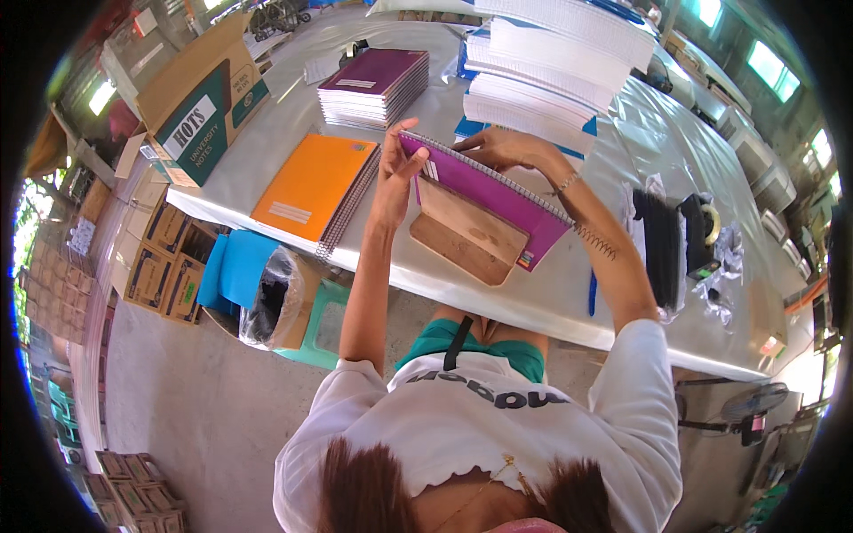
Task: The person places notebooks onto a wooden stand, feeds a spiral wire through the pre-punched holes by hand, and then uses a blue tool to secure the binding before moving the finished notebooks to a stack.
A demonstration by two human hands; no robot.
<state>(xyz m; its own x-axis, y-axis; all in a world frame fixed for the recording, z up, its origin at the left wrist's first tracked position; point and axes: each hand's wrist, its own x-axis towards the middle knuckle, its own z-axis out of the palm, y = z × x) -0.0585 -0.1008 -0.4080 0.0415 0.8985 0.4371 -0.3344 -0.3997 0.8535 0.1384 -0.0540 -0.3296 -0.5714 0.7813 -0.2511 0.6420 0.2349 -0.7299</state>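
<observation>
A purple spiral notebook [502, 197] stands tilted on its long edge, leaning against an L-shaped wooden stand [471, 233] near the table's front edge. Its coil runs along the top, and a loose length of black coil [597, 242] sticks out past the right end, beside my right forearm. My left hand [398, 173] grips the upper left corner, thumb on the cover and fingers around the edge. At the coiled top edge, my right hand [508, 149] is closed with bent fingers on the notebook; its fingertips are partly hidden behind it.
Orange notebooks [311, 191] lie left of my left forearm, purple notebooks [373, 84] beyond. Tall page stacks [551, 67] stand at the back. To the right are a blue pen [593, 293], black coils [662, 249] and a tape roll [711, 224]. A carton [195, 124] stands far left.
</observation>
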